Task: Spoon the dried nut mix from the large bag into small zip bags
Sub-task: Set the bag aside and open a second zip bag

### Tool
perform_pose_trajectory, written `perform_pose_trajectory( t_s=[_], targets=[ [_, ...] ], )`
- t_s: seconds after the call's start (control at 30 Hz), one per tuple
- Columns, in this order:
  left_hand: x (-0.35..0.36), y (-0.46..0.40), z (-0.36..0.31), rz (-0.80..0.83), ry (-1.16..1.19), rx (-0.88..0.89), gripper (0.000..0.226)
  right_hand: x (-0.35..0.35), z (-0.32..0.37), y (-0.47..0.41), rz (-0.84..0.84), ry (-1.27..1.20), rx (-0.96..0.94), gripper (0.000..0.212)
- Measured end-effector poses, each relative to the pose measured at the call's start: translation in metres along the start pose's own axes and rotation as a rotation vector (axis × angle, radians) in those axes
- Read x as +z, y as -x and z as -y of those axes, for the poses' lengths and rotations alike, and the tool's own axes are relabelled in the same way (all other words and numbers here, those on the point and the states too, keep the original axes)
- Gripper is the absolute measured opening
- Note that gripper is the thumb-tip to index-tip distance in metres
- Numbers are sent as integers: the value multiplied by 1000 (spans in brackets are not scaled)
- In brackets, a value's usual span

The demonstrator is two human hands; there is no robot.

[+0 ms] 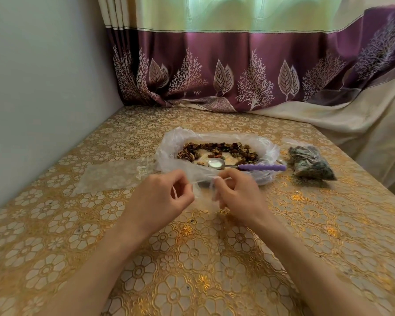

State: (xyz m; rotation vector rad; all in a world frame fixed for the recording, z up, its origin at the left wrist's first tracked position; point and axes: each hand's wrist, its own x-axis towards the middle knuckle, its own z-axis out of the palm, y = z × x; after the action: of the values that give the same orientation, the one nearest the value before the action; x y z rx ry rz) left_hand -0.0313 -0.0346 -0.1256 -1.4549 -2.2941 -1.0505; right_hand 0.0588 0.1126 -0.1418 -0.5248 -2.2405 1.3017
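One filled zip bag (311,163) done, far right. Large bag (169,142) w/ nut mix (217,149) centre, spoon (246,166) idle. Left hand (162,195) & right hand (237,192) pinch clear small bag (202,190), unfilled; empties (114,172) left.

both hands, left hand (167,195) and right hand (237,192), pinch a small clear zip bag (203,192) just before the wide-open clear plastic bag of nut mix (217,151); purple-handled metal spoon (244,165) rests inside, filled small bag (310,163) lies right.
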Motion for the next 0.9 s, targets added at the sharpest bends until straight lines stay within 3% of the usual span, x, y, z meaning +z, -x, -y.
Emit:
perform_pose_trajectory(
  t_s=[0.1,0.17,0.23,0.37,0.47,0.6,0.7,0.8,0.9],
  targets=[
    [2,0,1,-65,22,-27,10,4,0,1,170,-290,222,18],
    [2,0,0,-77,3,-10,14,8,-1,3,200,-197,205,22],
    [0,1,0,-70,-65,31,17,10,-3,4,121,36,65,20],
    [-4,1,4,55,-159,68,23,0,0,4,-233,523,-313,19],
    [-2,1,4,126,-110,70,25,-6,3,3,-317,548,-397,22],
    [-2,1,-3,65,-80,133,22,-4,6,4,-339,508,-426,29],
    [-3,1,-6,12,-23,213,18,-5,7,3,-411,429,-474,30],
    [-3,-1,-5,-148,110,217,19,-9,4,1,-333,72,-274,33],
    [-5,-6,7,-380,191,-78,35,-18,0,-3,-174,-340,22,35]
  ],
)
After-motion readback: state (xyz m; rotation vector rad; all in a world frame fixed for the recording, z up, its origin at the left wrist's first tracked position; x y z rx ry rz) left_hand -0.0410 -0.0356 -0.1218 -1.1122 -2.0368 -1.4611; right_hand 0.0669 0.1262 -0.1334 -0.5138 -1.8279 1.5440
